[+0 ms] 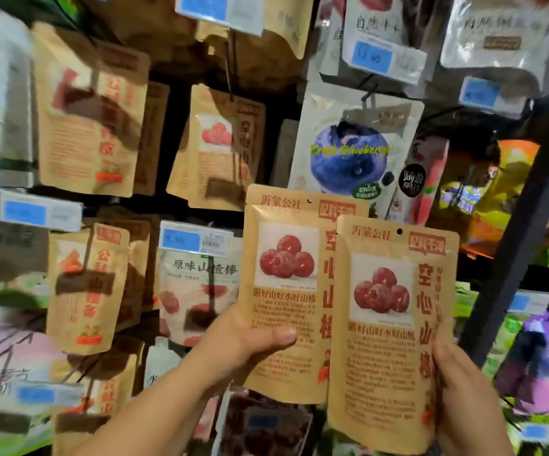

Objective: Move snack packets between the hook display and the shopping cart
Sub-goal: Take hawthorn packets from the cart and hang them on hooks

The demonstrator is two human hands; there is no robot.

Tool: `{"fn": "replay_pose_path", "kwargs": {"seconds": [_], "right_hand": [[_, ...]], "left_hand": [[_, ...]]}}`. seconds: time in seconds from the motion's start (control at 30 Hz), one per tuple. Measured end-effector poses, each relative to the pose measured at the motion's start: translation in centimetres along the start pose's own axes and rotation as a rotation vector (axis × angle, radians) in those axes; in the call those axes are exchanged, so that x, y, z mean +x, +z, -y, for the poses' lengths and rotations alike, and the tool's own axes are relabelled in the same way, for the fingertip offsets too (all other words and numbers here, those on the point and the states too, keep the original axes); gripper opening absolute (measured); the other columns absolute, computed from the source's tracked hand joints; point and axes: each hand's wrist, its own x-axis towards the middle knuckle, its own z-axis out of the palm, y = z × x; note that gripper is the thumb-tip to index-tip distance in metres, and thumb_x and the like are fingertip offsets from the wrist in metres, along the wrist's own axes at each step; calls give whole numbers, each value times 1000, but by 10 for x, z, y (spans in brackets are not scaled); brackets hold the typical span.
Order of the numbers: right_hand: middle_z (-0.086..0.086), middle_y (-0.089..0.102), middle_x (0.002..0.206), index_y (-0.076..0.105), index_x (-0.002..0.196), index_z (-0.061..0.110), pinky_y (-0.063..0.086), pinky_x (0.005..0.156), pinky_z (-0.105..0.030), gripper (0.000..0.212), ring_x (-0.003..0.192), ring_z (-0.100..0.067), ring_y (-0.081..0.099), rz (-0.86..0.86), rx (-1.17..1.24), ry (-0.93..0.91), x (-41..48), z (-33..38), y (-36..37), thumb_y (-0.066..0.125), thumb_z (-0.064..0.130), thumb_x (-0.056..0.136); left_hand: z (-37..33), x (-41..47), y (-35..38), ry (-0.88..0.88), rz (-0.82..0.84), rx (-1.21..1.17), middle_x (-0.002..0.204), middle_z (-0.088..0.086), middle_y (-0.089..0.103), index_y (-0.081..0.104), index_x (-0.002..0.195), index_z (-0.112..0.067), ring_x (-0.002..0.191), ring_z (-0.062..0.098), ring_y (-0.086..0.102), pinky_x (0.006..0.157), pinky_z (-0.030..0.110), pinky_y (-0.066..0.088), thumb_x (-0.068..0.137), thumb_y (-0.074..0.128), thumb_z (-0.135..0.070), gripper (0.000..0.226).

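Holding two brown snack packets up in front of the hook display (229,72), the person has one in each of the hands. The left hand (243,350) grips the left packet (286,291) low down, with the thumb pressed on its front and the fingers hidden behind it. The right hand (464,390) holds the right packet (385,324) by its right edge, fingers curled round the side. The right packet sits a little in front of the left one and covers part of it. Both show red fruit and have a small hole at the top for a hook. Neither is on a hook now. A hanging packet (220,149) that looks the same is on the display just above, near a blueberry packet (348,149). The shopping cart is not in view, so I cannot tell which way the packets are going. I think the job is partway done: two packets are in the hands, not yet hung up or put in the cart.
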Motion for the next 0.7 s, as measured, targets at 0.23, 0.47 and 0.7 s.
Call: {"fn": "replay_pose_path", "kwargs": {"seconds": [0.23,0.47,0.7], "right_hand": [[-9,73,110,66,118,14,59,80,-38,31,100,-23,71,137,153,-1,26,19,56,42,24,101],[-12,74,107,67,116,12,60,75,-39,34,99,-28,71,228,138,-48,46,50,103,39,27,103],[-11,75,100,70,104,13,54,76,-37,30,92,-25,73,243,67,-173,57,84,138,43,24,102]], "left_hand": [[-34,5,-31,42,-67,-23,109,14,71,65,114,-5,101,30,68,86,41,56,69,75,-14,47],[-74,15,-57,123,-163,13,105,12,73,67,110,-8,98,30,69,82,41,57,68,79,-20,45],[-108,22,-73,210,-216,67,104,10,73,67,111,-9,97,27,70,81,39,57,73,70,-21,41]]}}
